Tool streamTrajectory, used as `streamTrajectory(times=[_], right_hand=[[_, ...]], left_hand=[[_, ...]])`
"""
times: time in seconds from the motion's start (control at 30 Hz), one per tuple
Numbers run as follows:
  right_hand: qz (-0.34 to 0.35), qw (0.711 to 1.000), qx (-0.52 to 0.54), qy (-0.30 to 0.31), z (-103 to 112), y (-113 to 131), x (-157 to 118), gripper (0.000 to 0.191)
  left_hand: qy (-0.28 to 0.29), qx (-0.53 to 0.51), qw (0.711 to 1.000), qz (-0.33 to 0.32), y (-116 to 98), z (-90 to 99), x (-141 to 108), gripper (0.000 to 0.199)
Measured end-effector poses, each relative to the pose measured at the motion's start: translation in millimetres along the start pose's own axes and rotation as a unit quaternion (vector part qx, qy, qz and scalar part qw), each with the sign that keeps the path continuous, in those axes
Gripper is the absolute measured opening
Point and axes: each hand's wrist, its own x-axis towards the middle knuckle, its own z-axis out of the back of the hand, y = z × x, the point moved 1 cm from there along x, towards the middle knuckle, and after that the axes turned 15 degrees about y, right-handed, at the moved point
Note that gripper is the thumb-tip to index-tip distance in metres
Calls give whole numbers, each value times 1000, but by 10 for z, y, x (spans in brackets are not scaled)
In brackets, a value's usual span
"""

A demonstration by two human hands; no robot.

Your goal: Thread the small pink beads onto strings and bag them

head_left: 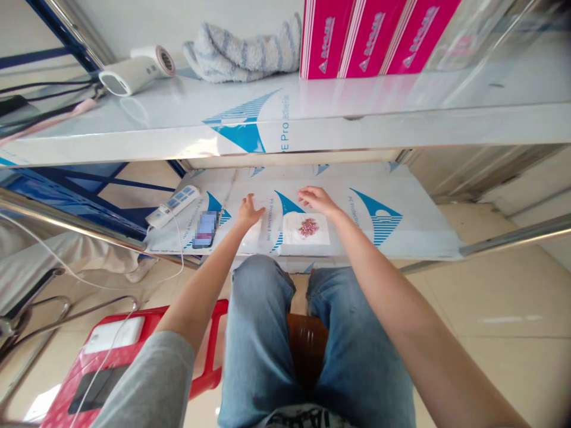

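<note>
My left hand (250, 211) hovers over the lower shelf with thumb and fingers apart, holding nothing I can see. Just below it lies a pale, see-through packet (253, 239), partly covered by my wrist. A white square sheet (289, 235) lies to the right, with a small heap of pink dried buds (308, 227) at its middle. Beyond the sheet's far edge is my right hand (317, 199), its fingers loosely bent and slightly apart, with nothing visible in them. Both hands are near the film-covered shelf surface (339, 178); whether they touch it I cannot tell.
A phone (206, 229) and a white power strip (175, 205) lie at the shelf's left. The upper shelf (156, 139) overhangs the back, carrying a hair dryer (136, 70), a striped towel (250, 50) and pink boxes (328, 41). A red stool (156, 321) stands at lower left.
</note>
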Motion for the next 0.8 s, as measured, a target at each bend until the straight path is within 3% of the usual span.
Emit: streamTrajectory(times=[0.1,0.23,0.37,0.5,0.8], right_hand=[[-16,1000,-7,22,47,-45,-19,23],[-31,999,-3,31,92,-170,-27,24],[-38,999,-7,29,142,-231,-64,24],[-45,999,-11,28,171,-203,-115,20],[-21,998,-43,52,145,-189,-76,18]], left_hand=[[-24,29,999,33,335,-127,-74,67],[-39,70,996,34,511,-419,-149,71],[-43,94,992,68,575,-625,-145,88],[-27,93,992,84,631,-701,-114,96],[-53,87,993,68,449,-815,-59,68]])
